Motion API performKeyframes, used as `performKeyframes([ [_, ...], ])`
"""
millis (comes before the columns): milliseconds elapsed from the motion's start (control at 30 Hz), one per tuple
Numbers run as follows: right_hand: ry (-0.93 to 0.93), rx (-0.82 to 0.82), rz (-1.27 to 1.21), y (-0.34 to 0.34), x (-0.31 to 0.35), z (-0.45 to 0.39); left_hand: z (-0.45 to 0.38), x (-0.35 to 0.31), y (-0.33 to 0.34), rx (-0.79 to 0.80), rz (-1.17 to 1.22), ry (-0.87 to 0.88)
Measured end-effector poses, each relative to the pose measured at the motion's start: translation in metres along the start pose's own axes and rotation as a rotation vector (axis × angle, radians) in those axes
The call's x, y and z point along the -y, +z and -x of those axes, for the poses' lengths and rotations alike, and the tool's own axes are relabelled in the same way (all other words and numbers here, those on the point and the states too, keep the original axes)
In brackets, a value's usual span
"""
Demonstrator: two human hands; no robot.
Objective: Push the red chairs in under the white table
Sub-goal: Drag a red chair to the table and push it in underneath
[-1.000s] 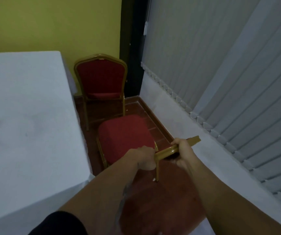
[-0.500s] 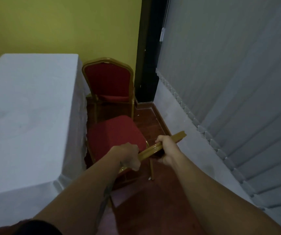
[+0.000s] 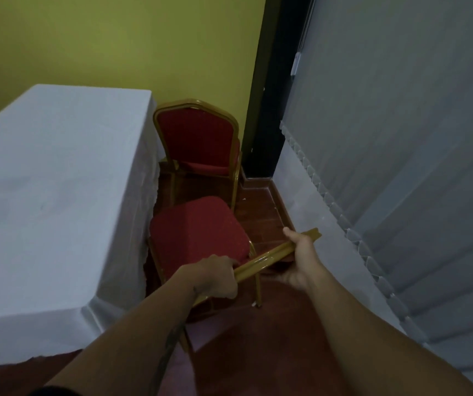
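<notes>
A near red chair (image 3: 198, 232) with a gold frame stands beside the white table (image 3: 52, 190), its seat close against the hanging cloth. My left hand (image 3: 215, 277) and my right hand (image 3: 301, 258) both grip the gold top rail of its backrest (image 3: 261, 261), which I see from above. A second red chair (image 3: 198, 138) stands farther back by the table's far corner, its backrest facing me.
A yellow wall (image 3: 143, 47) closes the far end, with a dark door frame (image 3: 269, 95) beside it. Grey vertical blinds (image 3: 400, 138) and a low white ledge (image 3: 315, 212) run along the right. The red-brown floor (image 3: 258, 338) forms a narrow aisle.
The near chair has moved left, and its seat now sits closer against the tablecloth. Both hands have kept hold of the backrest rail. My view has shifted right.
</notes>
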State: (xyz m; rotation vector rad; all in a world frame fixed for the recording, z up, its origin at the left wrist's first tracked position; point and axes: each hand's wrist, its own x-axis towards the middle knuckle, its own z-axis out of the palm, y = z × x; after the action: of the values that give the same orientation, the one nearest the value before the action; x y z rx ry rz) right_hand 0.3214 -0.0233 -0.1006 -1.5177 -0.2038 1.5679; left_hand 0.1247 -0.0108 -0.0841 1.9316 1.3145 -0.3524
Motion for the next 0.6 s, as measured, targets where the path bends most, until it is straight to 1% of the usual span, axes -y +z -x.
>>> performKeyframes([
  [167,-0.034,-0.035,0.054,0.000,0.007,-0.004,0.000,0.000,0.008,-0.044,0.060,-0.061],
  [233,-0.048,-0.026,0.052,-0.003,0.006,-0.006,-0.003,-0.002,0.014,-0.046,0.103,-0.078],
  [333,-0.032,0.031,0.036,-0.010,0.005,-0.010,-0.001,-0.006,0.023,-0.105,0.148,-0.107],
  [467,0.043,0.129,0.050,-0.023,0.012,-0.012,0.004,-0.016,0.034,-0.195,0.203,-0.241],
  [600,0.063,0.181,0.122,-0.046,0.027,-0.012,0.011,-0.052,0.058,-0.291,0.266,-0.385],
])
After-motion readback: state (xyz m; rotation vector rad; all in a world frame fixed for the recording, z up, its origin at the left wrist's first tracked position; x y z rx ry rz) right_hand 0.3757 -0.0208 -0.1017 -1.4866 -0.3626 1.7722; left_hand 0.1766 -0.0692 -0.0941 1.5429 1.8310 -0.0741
